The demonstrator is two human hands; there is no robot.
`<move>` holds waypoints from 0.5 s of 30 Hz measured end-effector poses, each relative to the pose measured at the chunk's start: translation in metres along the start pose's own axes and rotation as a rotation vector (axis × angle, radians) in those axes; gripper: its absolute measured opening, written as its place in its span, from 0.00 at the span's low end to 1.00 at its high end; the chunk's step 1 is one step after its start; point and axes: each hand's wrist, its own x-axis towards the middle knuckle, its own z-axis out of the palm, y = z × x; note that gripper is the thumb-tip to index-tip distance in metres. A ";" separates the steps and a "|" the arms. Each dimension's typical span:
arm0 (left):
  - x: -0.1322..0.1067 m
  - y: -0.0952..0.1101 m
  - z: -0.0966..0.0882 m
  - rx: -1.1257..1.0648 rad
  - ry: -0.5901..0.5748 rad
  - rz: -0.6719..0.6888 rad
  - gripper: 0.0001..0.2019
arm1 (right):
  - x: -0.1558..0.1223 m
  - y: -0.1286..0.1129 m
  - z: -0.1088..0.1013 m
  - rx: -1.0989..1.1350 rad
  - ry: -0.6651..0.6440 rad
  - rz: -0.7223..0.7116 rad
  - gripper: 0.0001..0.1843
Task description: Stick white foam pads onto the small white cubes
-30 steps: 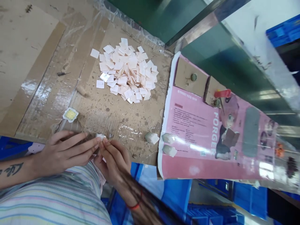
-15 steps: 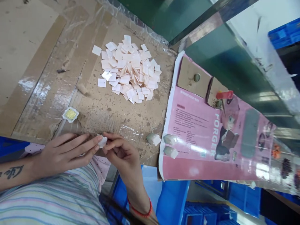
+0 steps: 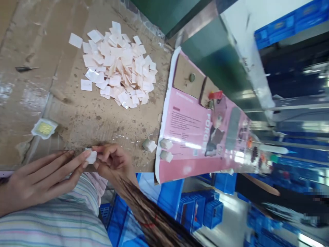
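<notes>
My left hand (image 3: pixel 38 178) and my right hand (image 3: pixel 113 163) meet at the near edge of a cardboard-covered table (image 3: pixel 102 120). Together their fingertips pinch a small white square piece (image 3: pixel 91 157). The left fingers are stretched long with the tips closed on the piece; the right fingers are curled round its other side. Farther back on the cardboard lies a heap of several white and pale pink squares (image 3: pixel 118 65). A small clear tray with a yellow insert (image 3: pixel 44 128) sits to the left.
Three small whitish blocks (image 3: pixel 159 149) lie by the edge of a pink printed sheet (image 3: pixel 195 133) on the right. Blue plastic crates (image 3: pixel 200 209) stand below the table. A green glass-like panel (image 3: pixel 218 51) rises behind. Long hair hangs over my right forearm.
The view has swung right and everything has shifted left in frame. Both hands keep pinching the white piece at the table's edge, the right hand's fingers curling more round it.
</notes>
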 end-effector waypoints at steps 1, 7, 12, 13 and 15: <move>-0.001 0.000 -0.001 0.023 -0.020 0.011 0.27 | 0.000 -0.003 0.002 0.049 0.022 0.052 0.13; -0.001 0.006 -0.003 0.145 -0.059 0.012 0.29 | 0.002 -0.012 0.007 0.303 0.073 0.196 0.19; -0.009 0.006 0.000 0.103 -0.084 -0.036 0.29 | 0.001 -0.002 0.005 0.306 0.084 0.199 0.22; -0.011 0.004 -0.001 0.088 -0.102 -0.048 0.29 | 0.001 -0.001 0.005 0.297 0.085 0.197 0.23; -0.013 -0.002 -0.003 0.077 -0.143 -0.051 0.30 | 0.002 -0.001 0.005 0.279 0.084 0.203 0.24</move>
